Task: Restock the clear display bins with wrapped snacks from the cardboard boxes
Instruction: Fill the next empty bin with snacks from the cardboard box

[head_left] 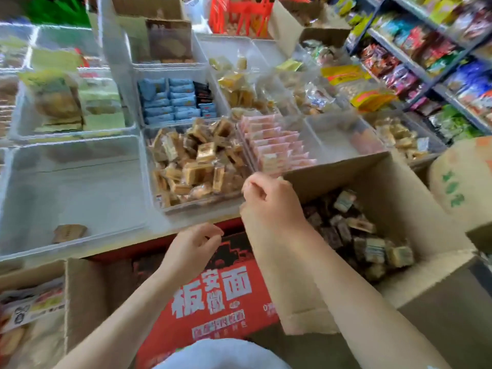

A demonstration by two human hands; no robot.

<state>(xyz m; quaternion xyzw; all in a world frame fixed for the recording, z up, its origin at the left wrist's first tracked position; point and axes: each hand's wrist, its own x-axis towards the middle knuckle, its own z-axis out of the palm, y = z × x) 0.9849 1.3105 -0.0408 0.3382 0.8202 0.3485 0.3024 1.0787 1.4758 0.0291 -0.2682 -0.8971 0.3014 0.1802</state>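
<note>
Nearest the viewer, a red printed cardboard carton with large white characters (213, 302) lies below the counter edge, between a brown cardboard box of packets at lower left (34, 310) and a large open brown cardboard box at right (372, 182) holding loose brown and dark wrapped snacks (370, 241). The left hand (191, 249) hovers over the red carton near the counter edge, its fingers loosely curled with thumb and forefinger nearly meeting; no item is visible in it. The right hand (266, 201) is raised at the box's near-left corner, beside the front rim of a clear plastic display bin (157, 182) heaped with tan wrapped snack squares (197, 161); its fingers are curled inward, and whether they pinch anything cannot be told. To the left, a wide clear plastic bin (74, 198) holds a single brown packet (69, 233). Right of the heaped bin, a clear bin carries upright rows of pink wrapped packets (274, 145). Behind these, a bin contains blue wrapped bars (170, 102), with yellow-brown packets (239, 86) in the adjoining bin. Farthest away stand a red plastic basket (239, 14) and, at right, blue metal shelving (415, 62) stocked with colourful snack bags.
</note>
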